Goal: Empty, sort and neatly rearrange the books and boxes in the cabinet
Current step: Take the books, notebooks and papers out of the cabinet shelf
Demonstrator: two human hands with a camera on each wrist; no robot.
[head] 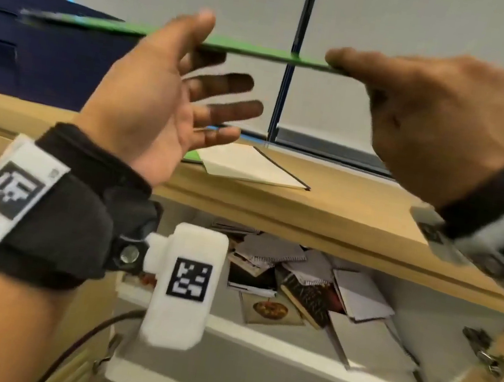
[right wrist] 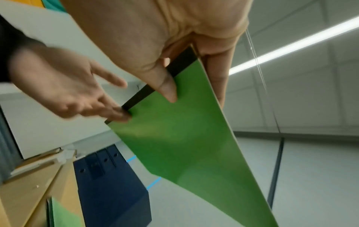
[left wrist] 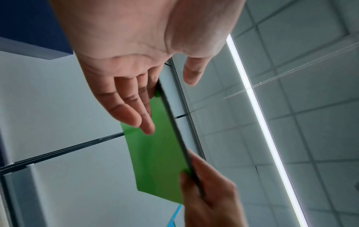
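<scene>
A thin green book [head: 251, 50] with a black spine is held flat in the air above the cabinet. My right hand [head: 343, 64] pinches its right end. In the right wrist view the thumb [right wrist: 167, 90] lies on the green cover [right wrist: 184, 138] and the fingers are behind it. My left hand [head: 205, 54] is spread, thumb above the book and fingers below. Its fingertips [right wrist: 118, 113] touch the corner by the spine. In the left wrist view the straight fingers [left wrist: 132, 107] lie against the green cover [left wrist: 155, 153]. Several books and notebooks [head: 296, 281] lie jumbled on the cabinet shelf below.
On the wooden cabinet top [head: 354, 211] lies a white book [head: 248, 164] over something green. A navy blue box [head: 36, 57] stands at the back left. The cabinet door [head: 486, 356] hangs open at the right, and the white shelf edge [head: 255, 340] faces me.
</scene>
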